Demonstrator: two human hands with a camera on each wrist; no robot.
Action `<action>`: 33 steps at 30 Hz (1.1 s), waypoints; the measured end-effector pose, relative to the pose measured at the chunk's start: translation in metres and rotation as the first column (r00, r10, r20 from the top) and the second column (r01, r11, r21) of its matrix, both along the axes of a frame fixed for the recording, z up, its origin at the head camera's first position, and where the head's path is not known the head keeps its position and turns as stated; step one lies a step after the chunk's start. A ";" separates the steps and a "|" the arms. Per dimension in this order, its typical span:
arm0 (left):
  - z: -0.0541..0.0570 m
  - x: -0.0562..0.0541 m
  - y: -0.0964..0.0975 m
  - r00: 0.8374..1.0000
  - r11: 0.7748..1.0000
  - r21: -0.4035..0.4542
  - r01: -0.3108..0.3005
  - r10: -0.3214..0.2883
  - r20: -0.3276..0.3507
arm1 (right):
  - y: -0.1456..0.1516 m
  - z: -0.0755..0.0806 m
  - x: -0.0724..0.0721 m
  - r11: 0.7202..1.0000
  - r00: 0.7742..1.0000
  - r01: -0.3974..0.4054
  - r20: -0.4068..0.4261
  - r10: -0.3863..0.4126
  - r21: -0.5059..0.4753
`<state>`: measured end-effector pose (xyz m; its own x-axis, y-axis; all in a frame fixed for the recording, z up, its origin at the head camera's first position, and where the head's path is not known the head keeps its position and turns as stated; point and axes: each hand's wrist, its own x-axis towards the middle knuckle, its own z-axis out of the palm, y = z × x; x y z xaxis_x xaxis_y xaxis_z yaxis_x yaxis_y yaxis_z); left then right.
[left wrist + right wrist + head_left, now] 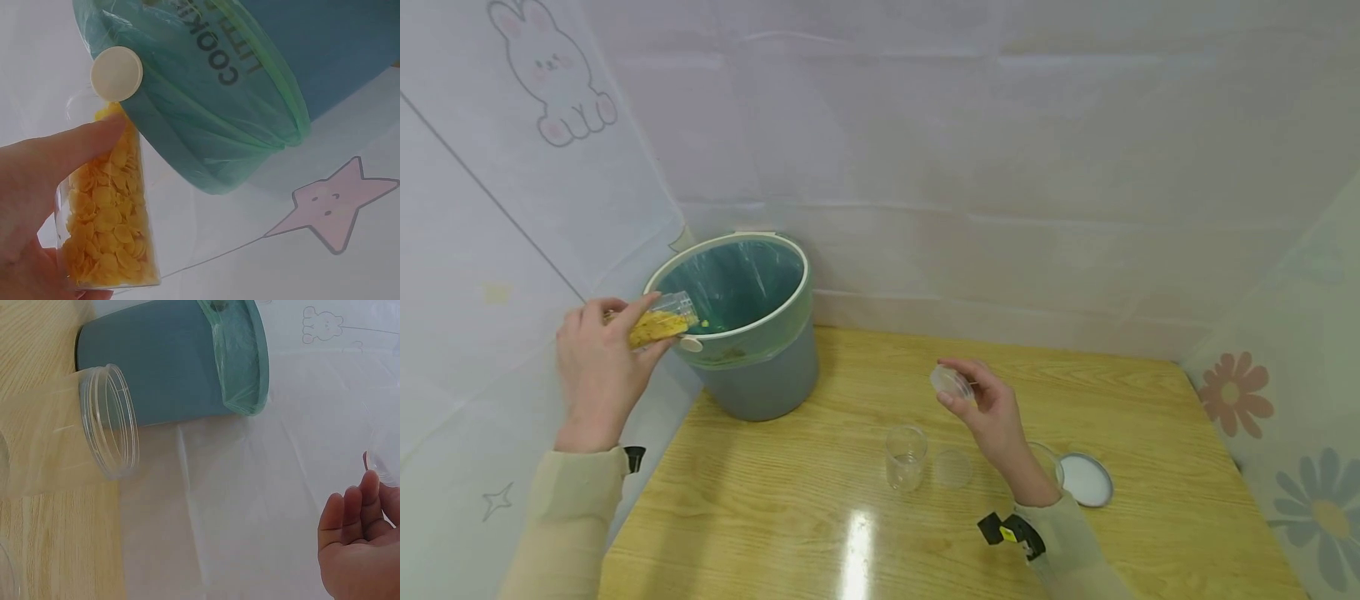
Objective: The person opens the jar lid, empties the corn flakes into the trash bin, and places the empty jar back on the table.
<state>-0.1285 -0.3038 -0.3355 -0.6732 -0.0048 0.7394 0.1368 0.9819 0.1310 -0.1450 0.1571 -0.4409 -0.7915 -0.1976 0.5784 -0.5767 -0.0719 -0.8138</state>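
Observation:
My left hand (597,358) grips a clear jar (679,305) of yellow flakes (109,219), tipped with its mouth over the near left rim of the bin (767,379). A few flakes show at the jar's mouth and just beyond it. The thumb lies along the jar's side in the left wrist view. Above the table, my right hand (996,421) pinches a clear round lid (951,382) by its edge. Below that hand stands an uncapped clear jar (906,460), with a second clear lid (953,469) flat beside it.
A green liner (200,131) covers the bin's rim, and a round cream knob (117,74) sits there. Right of the right wrist lies a white disc with a grey rim (1087,481). A partly hidden clear round container (1049,460) is beside it. Printed cloth (925,167) hangs behind the table.

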 end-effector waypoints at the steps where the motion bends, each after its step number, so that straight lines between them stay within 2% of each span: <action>1: 0.000 0.000 0.000 1.000 1.000 0.001 -0.001 0.001 0.000 | 0.000 0.000 0.000 1.000 1.000 0.000 0.000 0.000 0.000; 12: 0.000 -0.001 0.001 1.000 1.000 -0.005 -0.002 0.002 -0.015 | 0.000 -0.001 0.000 1.000 1.000 -0.006 -0.024 0.006 0.000; 33: 0.003 -0.003 0.002 1.000 1.000 -0.024 0.007 -0.007 -0.019 | 0.000 -0.001 0.000 1.000 1.000 0.004 -0.006 -0.004 0.014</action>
